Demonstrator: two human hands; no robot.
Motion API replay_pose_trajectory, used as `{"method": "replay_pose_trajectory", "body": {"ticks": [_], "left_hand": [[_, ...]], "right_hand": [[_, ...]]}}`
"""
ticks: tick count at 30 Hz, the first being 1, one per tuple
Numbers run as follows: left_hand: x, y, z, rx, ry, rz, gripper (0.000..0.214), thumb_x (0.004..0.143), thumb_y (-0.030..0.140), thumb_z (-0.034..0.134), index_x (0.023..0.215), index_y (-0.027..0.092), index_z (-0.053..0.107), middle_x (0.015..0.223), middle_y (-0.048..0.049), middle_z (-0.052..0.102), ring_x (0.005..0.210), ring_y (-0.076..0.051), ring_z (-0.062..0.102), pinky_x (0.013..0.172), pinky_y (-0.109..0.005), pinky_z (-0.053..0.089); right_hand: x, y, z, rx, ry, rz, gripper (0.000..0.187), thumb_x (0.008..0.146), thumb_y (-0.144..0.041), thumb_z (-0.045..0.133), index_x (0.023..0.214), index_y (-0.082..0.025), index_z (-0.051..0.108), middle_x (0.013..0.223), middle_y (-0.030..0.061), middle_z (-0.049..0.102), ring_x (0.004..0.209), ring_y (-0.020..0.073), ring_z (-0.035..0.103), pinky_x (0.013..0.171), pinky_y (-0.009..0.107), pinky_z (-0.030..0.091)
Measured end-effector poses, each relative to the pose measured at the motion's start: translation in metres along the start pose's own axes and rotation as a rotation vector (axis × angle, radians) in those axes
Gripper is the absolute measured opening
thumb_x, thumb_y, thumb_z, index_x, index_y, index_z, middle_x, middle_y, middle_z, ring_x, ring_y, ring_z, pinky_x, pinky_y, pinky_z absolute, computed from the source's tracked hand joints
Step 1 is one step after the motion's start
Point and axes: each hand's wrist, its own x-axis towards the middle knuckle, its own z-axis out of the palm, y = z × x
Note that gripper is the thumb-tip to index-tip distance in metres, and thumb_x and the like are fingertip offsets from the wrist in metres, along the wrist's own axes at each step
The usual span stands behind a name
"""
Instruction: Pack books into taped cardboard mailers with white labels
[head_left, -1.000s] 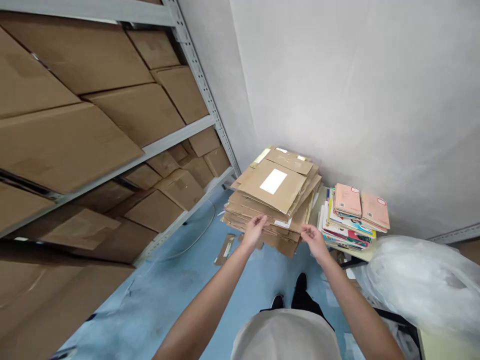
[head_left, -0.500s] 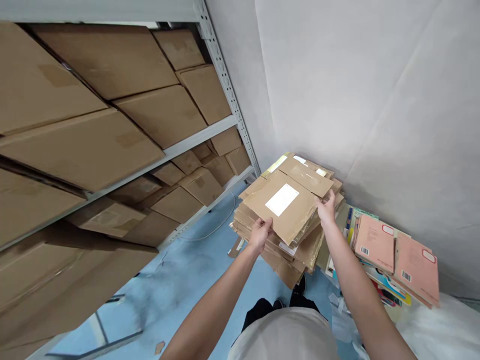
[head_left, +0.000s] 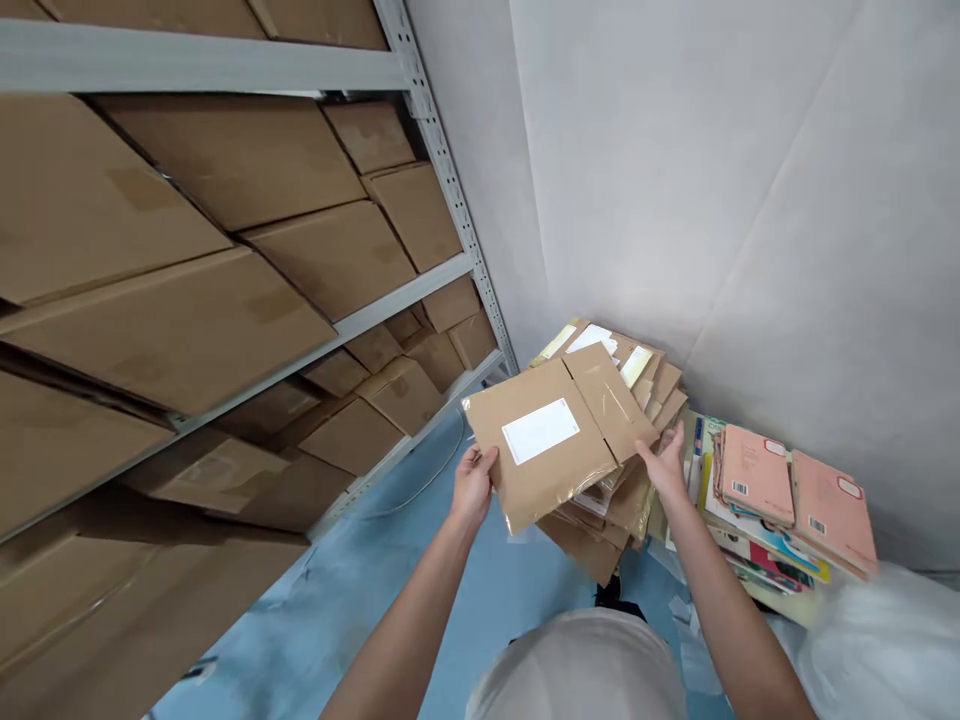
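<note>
Mailer (head_left: 562, 465), white label (head_left: 540, 431) facing up, is held over the cardboard stack (head_left: 589, 553), jutting past its left side. Left hand (head_left: 472, 487): fingers gripping the mailer's left edge, thumb on top. Right hand (head_left: 664, 466): thumb at the flap's (head_left: 606, 398) right corner, other fingers spread; firm grip cannot be confirmed. Pink booklets (head_left: 757, 472) lie right of the stack; boxes (head_left: 330, 248) stand on the rack (head_left: 405, 291) at left.

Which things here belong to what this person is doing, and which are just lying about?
In use:
left hand, gripping the labelled cardboard
right hand, at its edge
probably the cardboard stack below

Apparently lying about:
pink booklets
shelved boxes
whitish plastic
</note>
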Motion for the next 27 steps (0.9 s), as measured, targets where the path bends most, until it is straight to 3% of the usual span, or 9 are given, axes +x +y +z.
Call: {"method": "replay_pose_trajectory", "body": {"ticks": [3, 5, 9, 12, 16, 18, 23, 27], "left_hand": [[-0.008, 0.018, -0.023, -0.002, -0.071, 0.077, 0.047, 0.045, 0.037, 0.086, 0.08, 0.023, 0.058, 0.073, 0.004, 0.069, 0.06, -0.012, 0.062, 0.059, -0.022, 0.048], [-0.014, 0.031, -0.043, 0.02, -0.129, 0.107, 0.049, 0.043, 0.041, 0.088, 0.079, 0.023, 0.059, 0.071, 0.0034, 0.069, 0.06, -0.013, 0.062, 0.061, -0.023, 0.049], [-0.025, 0.046, -0.071, 0.105, -0.278, 0.136, 0.049, 0.042, 0.046, 0.088, 0.077, 0.025, 0.061, 0.069, 0.0017, 0.068, 0.062, -0.015, 0.062, 0.063, -0.026, 0.051], [-0.037, 0.037, -0.069, 0.201, -0.426, 0.108, 0.046, 0.043, 0.046, 0.088, 0.072, 0.024, 0.061, 0.063, 0.0022, 0.063, 0.059, -0.014, 0.058, 0.061, -0.024, 0.049], [-0.059, 0.002, -0.041, 0.343, -0.678, 0.098, 0.042, 0.049, 0.047, 0.085, 0.067, 0.021, 0.058, 0.053, 0.0059, 0.052, 0.052, -0.009, 0.05, 0.054, -0.019, 0.043], [-0.074, -0.02, -0.02, 0.389, -0.803, 0.114, 0.042, 0.053, 0.05, 0.082, 0.068, 0.02, 0.056, 0.052, 0.0065, 0.05, 0.051, -0.009, 0.049, 0.053, -0.019, 0.042], [-0.121, -0.077, 0.037, 0.5, -1.107, 0.206, 0.042, 0.063, 0.057, 0.073, 0.067, 0.019, 0.056, 0.061, 0.0014, 0.059, 0.058, -0.013, 0.055, 0.059, -0.023, 0.047], [-0.17, -0.123, 0.08, 0.606, -1.242, 0.29, 0.042, 0.069, 0.06, 0.067, 0.074, 0.02, 0.058, 0.075, -0.0026, 0.066, 0.077, -0.019, 0.064, 0.076, -0.031, 0.053]], "right_hand": [[-0.031, -0.019, -0.022, -0.14, -0.03, -0.137, 0.099, 0.061, -0.05, 0.076, 0.145, -0.021, 0.032, 0.15, 0.0161, 0.034, 0.14, 0.0339, 0.031, 0.115, 0.054, 0.023], [-0.055, -0.033, -0.033, -0.13, -0.046, -0.189, 0.098, 0.063, -0.051, 0.076, 0.146, -0.023, 0.032, 0.151, 0.0149, 0.035, 0.14, 0.0329, 0.031, 0.115, 0.054, 0.023], [-0.112, -0.055, -0.053, 0.105, -0.078, -0.198, 0.098, 0.066, -0.053, 0.075, 0.147, -0.026, 0.027, 0.146, 0.0151, 0.042, 0.129, 0.0304, 0.048, 0.106, 0.051, 0.037], [-0.156, -0.062, -0.076, 0.264, -0.023, -0.188, 0.087, 0.067, -0.051, 0.076, 0.141, -0.028, 0.036, 0.138, 0.0128, 0.052, 0.117, 0.0271, 0.057, 0.098, 0.044, 0.045], [-0.21, -0.051, -0.125, 0.284, 0.244, -0.139, 0.051, 0.071, -0.05, 0.073, 0.113, -0.027, 0.056, 0.108, 0.0058, 0.069, 0.097, 0.0219, 0.064, 0.086, 0.035, 0.05], [-0.236, -0.038, -0.157, 0.272, 0.388, -0.1, 0.037, 0.073, -0.05, 0.072, 0.097, -0.025, 0.059, 0.091, 0.0024, 0.071, 0.084, 0.0195, 0.064, 0.078, 0.032, 0.05], [-0.303, -0.003, -0.227, 0.284, 0.701, -0.054, 0.032, 0.072, -0.05, 0.072, 0.085, -0.025, 0.058, 0.079, -0.0007, 0.067, 0.074, 0.0166, 0.06, 0.073, 0.03, 0.047], [-0.354, 0.017, -0.269, 0.273, 0.938, -0.095, 0.03, 0.073, -0.049, 0.072, 0.083, -0.025, 0.058, 0.075, -0.002, 0.064, 0.07, 0.0155, 0.057, 0.071, 0.03, 0.046]]}}
